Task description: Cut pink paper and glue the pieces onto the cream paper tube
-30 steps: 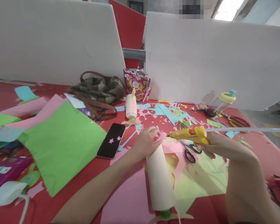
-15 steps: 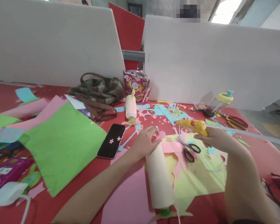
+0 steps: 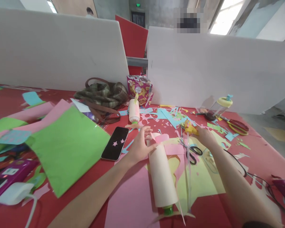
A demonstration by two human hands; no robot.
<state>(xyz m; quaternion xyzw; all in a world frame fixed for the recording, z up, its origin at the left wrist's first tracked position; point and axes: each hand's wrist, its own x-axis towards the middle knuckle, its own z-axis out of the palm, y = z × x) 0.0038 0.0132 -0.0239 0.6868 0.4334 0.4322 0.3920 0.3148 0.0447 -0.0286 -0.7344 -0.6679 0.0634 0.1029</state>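
Note:
A cream paper-wrapped bottle (image 3: pixel 161 177) lies lengthwise before me, its green cap (image 3: pixel 168 210) at the near end. My left hand (image 3: pixel 142 144) curls round its far end, where pink paper (image 3: pixel 161 138) sticks out by the fingers. In my right hand (image 3: pixel 205 136) is a yellow glue gun (image 3: pixel 190 128), held over the table to the right of the bottle. A long clear glue stick (image 3: pixel 189 177) runs from the gun toward me. Beneath it, black-handled scissors (image 3: pixel 192 153) rest on yellow paper (image 3: pixel 204 183).
A phone (image 3: pixel 115 143) and a green sheet (image 3: pixel 68 148) lie left. Behind stand a smaller wrapped bottle (image 3: pixel 134 110), a plaid bag (image 3: pixel 104 94) and a snack packet (image 3: pixel 140 90). At right are pliers (image 3: pixel 237 126), a clear container (image 3: pixel 217 109) and a black cord (image 3: pixel 237 161).
The glue gun has turned, so its glue stick now points toward me instead of right. My right hand has moved left. My left hand stays at the bottle's far end.

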